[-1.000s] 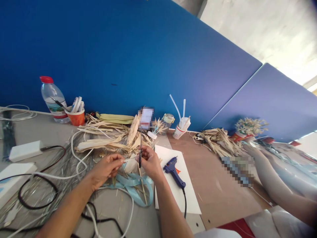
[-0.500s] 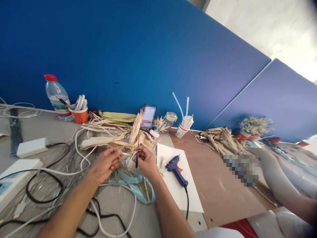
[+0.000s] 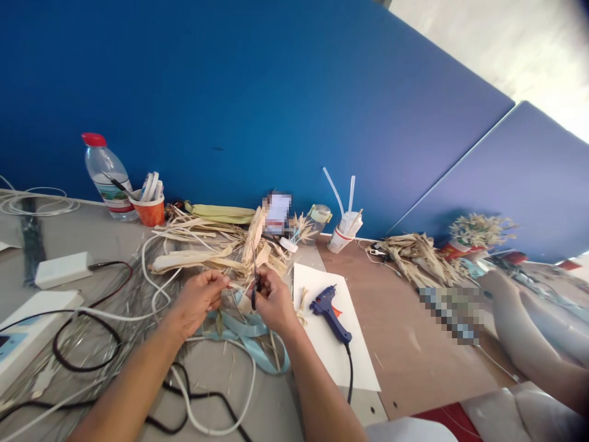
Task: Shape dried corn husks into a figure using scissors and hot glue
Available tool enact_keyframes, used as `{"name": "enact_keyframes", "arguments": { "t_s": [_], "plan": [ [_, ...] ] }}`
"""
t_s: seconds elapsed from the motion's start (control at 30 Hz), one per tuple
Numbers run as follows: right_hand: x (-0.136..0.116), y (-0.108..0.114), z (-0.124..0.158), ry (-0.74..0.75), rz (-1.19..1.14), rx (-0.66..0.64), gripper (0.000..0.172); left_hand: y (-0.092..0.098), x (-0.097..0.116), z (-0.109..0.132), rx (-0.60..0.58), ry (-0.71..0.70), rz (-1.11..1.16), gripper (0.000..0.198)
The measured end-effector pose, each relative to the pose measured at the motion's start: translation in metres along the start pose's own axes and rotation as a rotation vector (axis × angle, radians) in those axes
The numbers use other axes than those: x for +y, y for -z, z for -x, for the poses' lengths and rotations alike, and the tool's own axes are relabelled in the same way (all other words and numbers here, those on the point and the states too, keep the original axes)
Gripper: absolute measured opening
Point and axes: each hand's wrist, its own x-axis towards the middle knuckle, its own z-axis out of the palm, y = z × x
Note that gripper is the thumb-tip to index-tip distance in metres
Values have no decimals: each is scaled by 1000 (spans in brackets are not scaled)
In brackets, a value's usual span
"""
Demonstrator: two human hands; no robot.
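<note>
My right hand (image 3: 272,299) is closed around the dark handles of a pair of scissors (image 3: 254,285), whose blades point away from me. Facing it, my left hand (image 3: 199,301) pinches a small pale strip of corn husk (image 3: 235,286) that reaches toward the scissors. Whether the blades touch the strip I cannot tell. Beneath both hands lies a loose light-blue ribbon (image 3: 251,344). Dried corn husks (image 3: 193,259) are heaped just beyond my hands. A blue glue gun (image 3: 332,313) rests on a white sheet (image 3: 363,368) right of my right hand.
White and black cables (image 3: 221,430) loop across the near left, by a power strip (image 3: 41,325). Along the blue partition (image 3: 230,92) stand a bottle (image 3: 110,178), an orange cup (image 3: 151,212) and a white cup (image 3: 340,239). Another person's arm (image 3: 519,331) is at the right.
The camera view has shifted slightly. My right hand has turned the scissors a little, so their handle loops show more. My left hand keeps its pinch on the strip.
</note>
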Motion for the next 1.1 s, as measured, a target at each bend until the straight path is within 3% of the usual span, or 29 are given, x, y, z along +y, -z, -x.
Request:
{"name": "enact_keyframes", "arguments": {
  "t_s": [0.43,0.7,0.83,1.1],
  "plan": [
    [-7,0,-5,-142,-275,143,36,3,0,-1,-136,41,201,21],
    [-4,-4,-5,-121,-237,121,34,1,-3,0,-146,17,145,20],
    [-4,-4,-1,-29,-104,60,41,-2,0,1,-69,11,115,21],
    [-4,-2,6,179,456,4,45,-1,-2,-2,-17,20,102,26]
  ]
}}
